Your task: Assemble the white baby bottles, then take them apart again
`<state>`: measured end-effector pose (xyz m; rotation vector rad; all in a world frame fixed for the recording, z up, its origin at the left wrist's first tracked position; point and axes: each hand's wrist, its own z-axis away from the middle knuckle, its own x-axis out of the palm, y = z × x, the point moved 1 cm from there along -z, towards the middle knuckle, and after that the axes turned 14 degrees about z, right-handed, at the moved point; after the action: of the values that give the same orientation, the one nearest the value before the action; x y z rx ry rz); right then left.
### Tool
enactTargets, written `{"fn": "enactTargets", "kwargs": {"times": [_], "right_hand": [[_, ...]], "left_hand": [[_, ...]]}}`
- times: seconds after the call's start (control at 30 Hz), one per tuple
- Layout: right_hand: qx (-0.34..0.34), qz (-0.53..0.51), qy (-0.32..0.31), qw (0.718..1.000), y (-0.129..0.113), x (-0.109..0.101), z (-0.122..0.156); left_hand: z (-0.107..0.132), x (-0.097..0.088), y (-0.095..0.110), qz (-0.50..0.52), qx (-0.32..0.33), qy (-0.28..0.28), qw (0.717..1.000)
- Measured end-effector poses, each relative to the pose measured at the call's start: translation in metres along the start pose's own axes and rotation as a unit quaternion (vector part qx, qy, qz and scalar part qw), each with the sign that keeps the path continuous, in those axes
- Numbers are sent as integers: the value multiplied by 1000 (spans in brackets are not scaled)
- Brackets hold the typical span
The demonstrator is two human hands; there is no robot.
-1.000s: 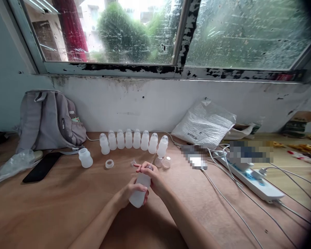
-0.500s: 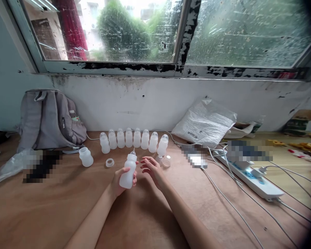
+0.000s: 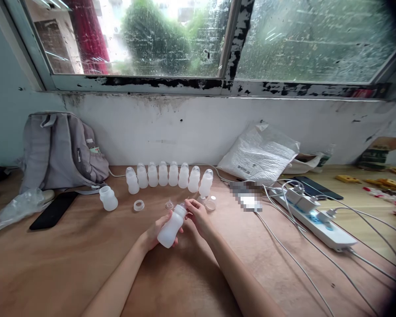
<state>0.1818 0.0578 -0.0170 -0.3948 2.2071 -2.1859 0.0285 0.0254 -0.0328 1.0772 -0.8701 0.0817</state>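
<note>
My left hand (image 3: 155, 231) wraps round a frosted white baby bottle (image 3: 170, 229), tilted with its top to the upper right. At that top, the fingers of my right hand (image 3: 198, 215) are closed on the bottle's nipple, which they mostly cover. A loose clear nipple (image 3: 169, 204) lies on the table just behind the bottle. To its left is a white ring collar (image 3: 139, 205). An uncapped bottle (image 3: 108, 199) stands farther left. Clear caps (image 3: 210, 203) lie beyond my right hand. Several capped bottles (image 3: 163, 175) stand in a curved row along the back.
A grey backpack (image 3: 61, 149), a plastic bag (image 3: 26, 207) and a black phone (image 3: 53, 211) are at left. On the right are a silvery mailing bag (image 3: 262, 152), a white power strip (image 3: 330, 233) and trailing cables. Yellow pieces (image 3: 348, 178) lie on the far right table.
The bottle in my left hand has tipped over to the right and come lower. My right hand has closed from spread fingers onto its top. The loose nipple now shows behind it.
</note>
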Motion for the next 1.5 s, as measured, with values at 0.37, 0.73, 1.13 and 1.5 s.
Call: {"fn": "enactTargets", "kwargs": {"times": [0.37, 0.73, 1.13, 1.5], "right_hand": [[16, -67, 45, 997, 2, -18, -10], [104, -106, 17, 989, 34, -20, -19], [150, -161, 48, 974, 32, -23, -21], [133, -142, 37, 980, 32, -20, -19]], "left_hand": [[2, 5, 5, -8, 26, 40, 999], [43, -7, 87, -399, 390, 343, 756], [39, -66, 167, -713, 94, 466, 515], [34, -85, 162, -731, 46, 454, 508]]}}
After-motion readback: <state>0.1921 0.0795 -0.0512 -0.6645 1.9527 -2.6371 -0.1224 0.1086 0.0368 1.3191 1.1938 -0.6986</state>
